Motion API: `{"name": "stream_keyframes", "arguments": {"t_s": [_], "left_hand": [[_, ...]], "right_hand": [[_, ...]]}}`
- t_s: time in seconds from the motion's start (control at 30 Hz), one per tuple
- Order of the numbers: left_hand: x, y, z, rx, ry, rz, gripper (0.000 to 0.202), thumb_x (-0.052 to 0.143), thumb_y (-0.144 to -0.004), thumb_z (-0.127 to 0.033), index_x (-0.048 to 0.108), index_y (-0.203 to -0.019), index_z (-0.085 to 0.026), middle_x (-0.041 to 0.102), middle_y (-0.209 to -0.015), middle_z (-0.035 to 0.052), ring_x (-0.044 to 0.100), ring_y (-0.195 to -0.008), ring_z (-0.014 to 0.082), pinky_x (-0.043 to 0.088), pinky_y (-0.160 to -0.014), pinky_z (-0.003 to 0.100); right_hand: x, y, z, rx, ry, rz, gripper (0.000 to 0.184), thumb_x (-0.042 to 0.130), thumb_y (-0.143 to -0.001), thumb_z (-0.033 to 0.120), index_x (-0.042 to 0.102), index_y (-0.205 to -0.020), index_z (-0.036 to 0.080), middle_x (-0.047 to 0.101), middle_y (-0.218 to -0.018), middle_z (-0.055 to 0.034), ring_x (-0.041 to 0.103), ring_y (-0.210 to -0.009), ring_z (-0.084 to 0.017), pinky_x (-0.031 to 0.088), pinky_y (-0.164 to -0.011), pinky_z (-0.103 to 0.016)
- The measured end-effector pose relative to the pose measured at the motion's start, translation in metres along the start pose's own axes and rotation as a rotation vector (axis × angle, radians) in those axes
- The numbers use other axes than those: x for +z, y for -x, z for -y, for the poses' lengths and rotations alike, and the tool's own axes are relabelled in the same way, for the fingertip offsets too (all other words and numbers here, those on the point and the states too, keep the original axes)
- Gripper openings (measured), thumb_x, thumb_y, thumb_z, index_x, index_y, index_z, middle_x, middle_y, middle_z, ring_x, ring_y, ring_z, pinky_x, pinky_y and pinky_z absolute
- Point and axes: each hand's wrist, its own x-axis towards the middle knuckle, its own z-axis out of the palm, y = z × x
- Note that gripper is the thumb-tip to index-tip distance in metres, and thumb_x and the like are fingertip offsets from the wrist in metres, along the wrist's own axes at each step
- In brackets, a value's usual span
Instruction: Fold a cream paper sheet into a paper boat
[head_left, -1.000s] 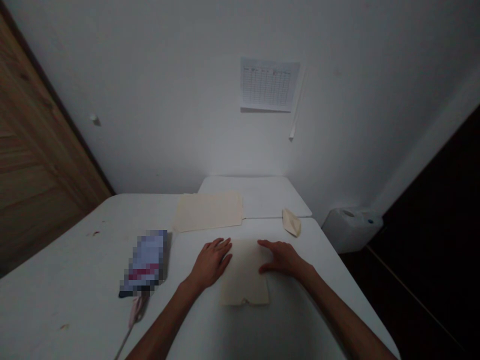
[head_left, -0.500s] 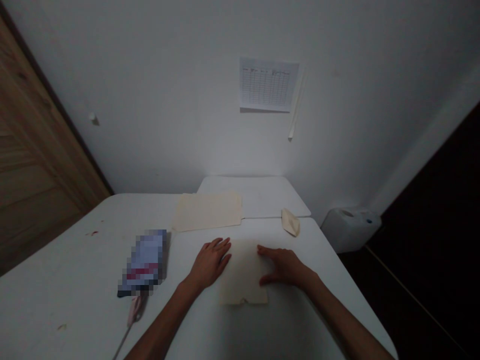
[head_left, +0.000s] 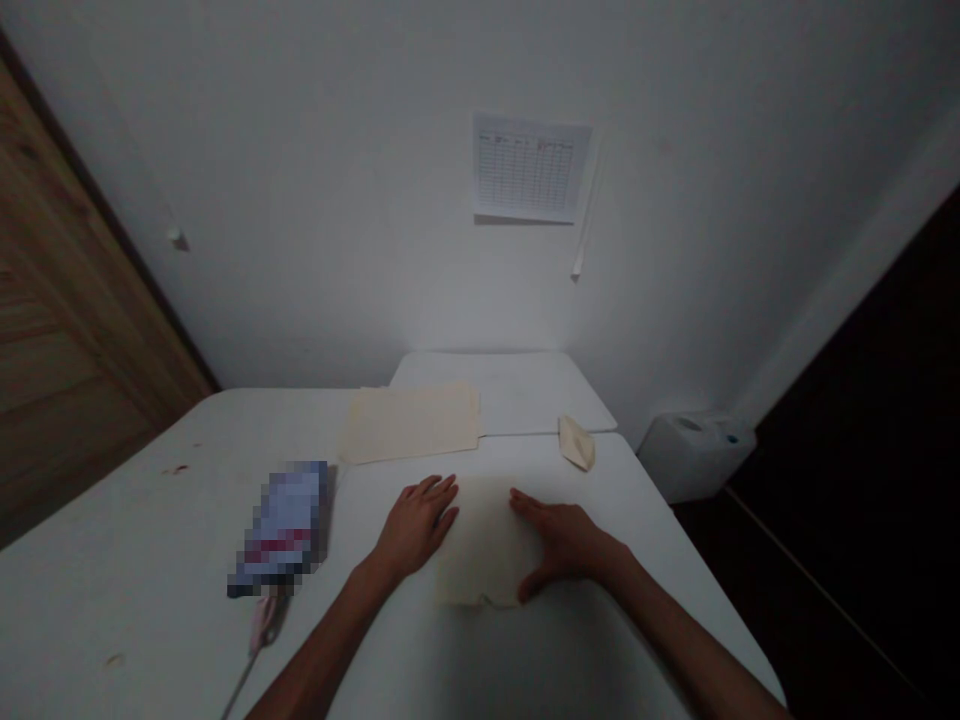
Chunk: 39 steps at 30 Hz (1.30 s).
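Observation:
A folded manila sheet [head_left: 484,545] lies flat on the white table, between my hands. My right hand [head_left: 562,545] rests open on its right half, fingers spread and thumb near its lower edge. My left hand [head_left: 416,525] lies open on the table, its fingertips just beside the sheet's upper left corner. A flat manila folder [head_left: 409,423] lies farther away, and a small folded paper piece [head_left: 577,443] sits beyond my right hand. Neither hand touches these.
A pixelated blue-and-red packet [head_left: 283,527] and a pink-handled tool [head_left: 262,625] lie left of my left arm. The white table [head_left: 150,530] meets a second table [head_left: 525,392] at the wall. A printed chart [head_left: 531,168] hangs above. A wooden door [head_left: 67,300] stands left.
My right hand has slid slightly toward me across the sheet, with its fingers spread wider. The view has drifted a little, and the sheet has stayed about where it was.

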Motion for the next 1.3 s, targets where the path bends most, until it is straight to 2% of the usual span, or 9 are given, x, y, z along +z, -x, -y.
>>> {"name": "stream_keyframes", "arguments": {"t_s": [0.33,0.57,0.67,0.73,0.83,0.9,0.97,1.17,1.3], "left_hand": [[-0.001,0.001,-0.001,0.000,-0.001,-0.002,0.037,0.038,-0.096,-0.035,0.055,-0.127,-0.022,0.053,-0.137,0.0070,0.045,-0.126,0.0279,0.040,-0.098,0.047],[-0.004,0.002,-0.002,-0.012,0.026,-0.040,0.036,0.042,-0.095,-0.038,0.057,-0.123,-0.021,0.052,-0.137,0.0098,0.046,-0.125,0.0290,0.039,-0.100,0.050],[-0.014,0.004,-0.014,-0.021,0.026,-0.103,0.034,0.043,-0.095,-0.036,0.059,-0.121,-0.020,0.049,-0.140,0.0105,0.044,-0.128,0.0282,0.035,-0.105,0.051],[-0.020,0.010,-0.032,-0.020,0.033,-0.134,0.034,0.040,-0.096,-0.031,0.057,-0.123,-0.019,0.046,-0.142,0.0106,0.041,-0.131,0.0272,0.034,-0.107,0.050],[-0.024,0.025,-0.068,0.064,0.087,-0.065,0.037,0.036,-0.097,-0.026,0.053,-0.129,-0.020,0.043,-0.145,0.0080,0.041,-0.132,0.0244,0.038,-0.107,0.046],[-0.022,0.037,-0.091,0.170,0.110,0.048,0.043,0.037,-0.097,-0.029,0.041,-0.139,-0.023,0.036,-0.149,0.0064,0.035,-0.136,0.0240,0.035,-0.110,0.046],[-0.019,0.048,-0.106,0.206,0.128,0.128,0.051,0.037,-0.097,-0.032,0.027,-0.146,-0.024,0.028,-0.153,0.0054,0.028,-0.139,0.0237,0.032,-0.112,0.045],[-0.023,0.069,-0.112,0.206,0.154,0.303,0.075,0.046,-0.092,-0.040,0.002,-0.150,-0.026,0.011,-0.155,0.0072,0.018,-0.141,0.0284,0.026,-0.113,0.050],[-0.026,0.081,-0.109,0.161,0.144,0.315,0.085,0.053,-0.087,-0.038,-0.003,-0.149,-0.024,0.007,-0.154,0.0085,0.017,-0.141,0.0294,0.027,-0.113,0.049]], "right_hand": [[-0.002,-0.005,0.002,0.023,0.054,0.050,0.136,0.079,-0.041,0.065,0.010,-0.151,0.024,0.006,-0.156,-0.0087,0.044,-0.126,-0.040,0.034,-0.104,-0.047],[-0.001,-0.006,0.002,0.036,0.071,0.050,0.135,0.080,-0.039,0.062,0.013,-0.150,0.026,0.006,-0.156,-0.0081,0.047,-0.123,-0.040,0.035,-0.104,-0.046],[0.000,-0.005,0.002,0.040,0.073,0.044,0.136,0.081,-0.038,0.062,0.013,-0.150,0.026,0.007,-0.156,-0.0088,0.046,-0.123,-0.040,0.036,-0.103,-0.046],[0.000,-0.004,0.003,0.034,0.070,0.039,0.136,0.080,-0.039,0.063,0.012,-0.151,0.025,0.007,-0.156,-0.0090,0.045,-0.124,-0.039,0.036,-0.103,-0.046],[-0.001,-0.003,0.003,0.021,0.070,0.039,0.136,0.078,-0.041,0.066,0.010,-0.151,0.023,0.007,-0.156,-0.0095,0.044,-0.126,-0.039,0.035,-0.105,-0.046],[-0.001,-0.003,0.003,0.026,0.075,0.049,0.137,0.077,-0.041,0.068,0.009,-0.151,0.022,0.007,-0.156,-0.0099,0.044,-0.126,-0.039,0.034,-0.105,-0.046],[-0.001,-0.004,0.003,0.030,0.079,0.055,0.138,0.078,-0.040,0.068,0.010,-0.151,0.021,0.007,-0.156,-0.0101,0.045,-0.125,-0.039,0.034,-0.105,-0.046],[0.000,-0.006,0.002,0.036,0.062,0.047,0.137,0.080,-0.038,0.064,0.012,-0.151,0.023,0.007,-0.156,-0.0094,0.045,-0.124,-0.039,0.035,-0.105,-0.046],[-0.001,-0.005,0.002,0.031,0.053,0.051,0.136,0.079,-0.040,0.064,0.011,-0.151,0.023,0.006,-0.156,-0.0091,0.044,-0.126,-0.039,0.035,-0.105,-0.047]]}}
